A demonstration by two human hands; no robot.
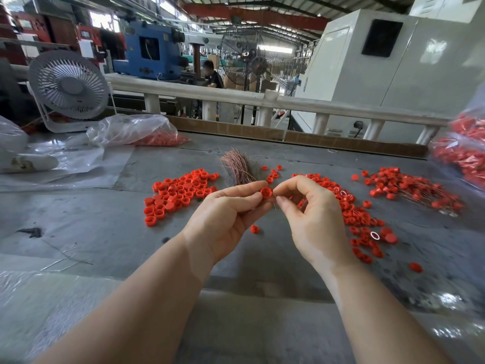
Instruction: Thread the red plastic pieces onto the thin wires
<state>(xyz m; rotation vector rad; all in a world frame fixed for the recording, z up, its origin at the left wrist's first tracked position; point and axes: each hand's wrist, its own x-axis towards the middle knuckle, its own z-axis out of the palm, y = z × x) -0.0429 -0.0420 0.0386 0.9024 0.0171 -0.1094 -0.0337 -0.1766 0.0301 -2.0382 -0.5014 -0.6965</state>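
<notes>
My left hand (225,219) pinches one small red plastic cap (266,192) between thumb and fingers, above the grey table. My right hand (312,219) pinches a thin wire (274,203) right beside that cap; the wire's tip meets the cap. A bundle of thin copper wires (237,165) lies on the table just behind my hands. A pile of loose red caps (178,193) lies to the left, and another pile (359,222) runs along the right. Further right lie caps strung on wires (412,190).
A clear bag of red caps (147,132) and a white desk fan (68,85) stand at the back left. More bagged caps (464,151) sit at the right edge. A cardboard strip (288,135) and white railing (236,97) bound the far side. Plastic sheeting (65,169) covers the left.
</notes>
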